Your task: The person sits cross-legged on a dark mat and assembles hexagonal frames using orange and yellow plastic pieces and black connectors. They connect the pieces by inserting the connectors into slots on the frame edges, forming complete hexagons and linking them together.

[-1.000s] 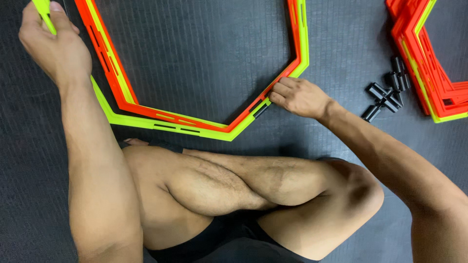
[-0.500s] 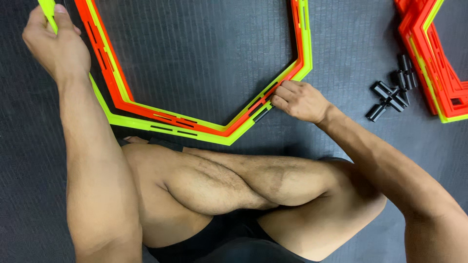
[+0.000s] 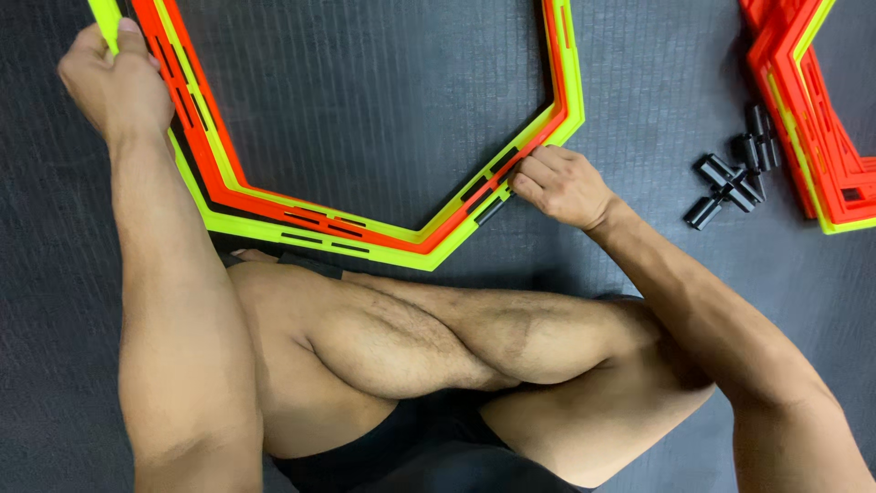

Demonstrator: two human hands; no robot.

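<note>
Dark ribbed floor mat (image 3: 383,110) fills the view, bearing everything else. Crossed bare legs (image 3: 438,347) of the seated person occupy the near centre, knees out to left and right. Stacked hexagonal rings: a yellow-green ring (image 3: 365,248) lies on the mat with an orange ring (image 3: 274,203) set on top of it, slightly inside its outline; both run from the far left, along the near edge just beyond the legs, and up the right side, their far parts cut off by the frame. Second stack of orange and yellow-green rings (image 3: 803,119) lies at the far right, well apart from the first, partly out of view. Left hand (image 3: 114,87), far left, is closed around the yellow-green ring at its left side, thumb pressed on the top face. Right hand (image 3: 561,187), right of centre, has its fingers curled and fingertips pinching the outer edge of the stacked rings at the lower right corner, where a small black clip (image 3: 491,210) sits against the edge. Loose black clips (image 3: 730,178), a small cluster, lie on the mat between the right hand and the second stack, just beside the latter
</note>
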